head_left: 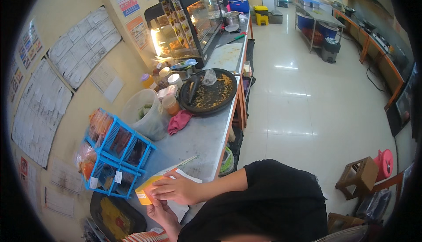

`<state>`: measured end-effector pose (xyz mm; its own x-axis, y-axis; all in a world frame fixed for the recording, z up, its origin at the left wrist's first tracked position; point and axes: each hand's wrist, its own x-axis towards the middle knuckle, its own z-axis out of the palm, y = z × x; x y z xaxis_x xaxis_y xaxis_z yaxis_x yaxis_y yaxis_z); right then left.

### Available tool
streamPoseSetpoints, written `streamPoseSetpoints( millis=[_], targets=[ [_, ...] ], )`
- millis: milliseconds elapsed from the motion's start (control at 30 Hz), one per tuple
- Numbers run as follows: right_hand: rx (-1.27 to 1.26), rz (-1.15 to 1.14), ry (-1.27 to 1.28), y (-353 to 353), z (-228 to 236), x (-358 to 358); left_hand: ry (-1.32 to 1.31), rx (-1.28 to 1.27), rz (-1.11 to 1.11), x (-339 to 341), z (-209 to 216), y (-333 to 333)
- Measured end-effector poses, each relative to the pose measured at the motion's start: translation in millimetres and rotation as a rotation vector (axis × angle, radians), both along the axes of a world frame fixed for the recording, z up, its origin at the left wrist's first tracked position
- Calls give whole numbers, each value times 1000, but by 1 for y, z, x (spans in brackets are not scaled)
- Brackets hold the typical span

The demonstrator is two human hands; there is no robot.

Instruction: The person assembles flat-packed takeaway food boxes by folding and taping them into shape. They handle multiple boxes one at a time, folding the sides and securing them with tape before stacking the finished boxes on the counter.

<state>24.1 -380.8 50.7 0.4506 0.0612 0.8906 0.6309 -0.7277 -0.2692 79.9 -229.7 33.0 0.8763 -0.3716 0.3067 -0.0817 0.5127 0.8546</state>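
Note:
Both my hands are on an orange and white folded-card food box (145, 192) at the front of the steel counter. My right hand (180, 188) lies over its top and side, fingers bent against the card. From below, my left hand (162, 214) grips its lower edge between thumb and fingers. White card flaps stretch away behind the box, partly hidden by my right hand and forearm. Just beyond it stands a blue plastic basket rack (118, 154) with filled packets in its compartments. A dark tray with yellow food (115, 218) sits beside my left hand.
A clear tub (147, 110), a pink cloth (179, 122) and a round black pan (209, 93) with crumbs stand farther along the counter (198, 141). Beyond is a lit glass display case (189, 24). Stacked orange and white card (147, 236) lies at the lower edge. A brown stool (358, 176) stands right.

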Motion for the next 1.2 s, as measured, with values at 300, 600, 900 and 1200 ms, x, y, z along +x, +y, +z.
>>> streamPoseSetpoints(
  millis=[300, 600, 900, 1200],
  targets=[
    [960, 669, 867, 28, -49, 16, 65, -232, 189, 10, -17, 55],
    [569, 408, 703, 47, -21, 34, -164, 797, 889, -28, -21, 70],
    [764, 511, 921, 55, -5, 38, -661, 769, 948, -61, -15, 68],
    [540, 569, 976, 43, -21, 52, -969, 948, 1167, -61, -27, 61]
  ],
)
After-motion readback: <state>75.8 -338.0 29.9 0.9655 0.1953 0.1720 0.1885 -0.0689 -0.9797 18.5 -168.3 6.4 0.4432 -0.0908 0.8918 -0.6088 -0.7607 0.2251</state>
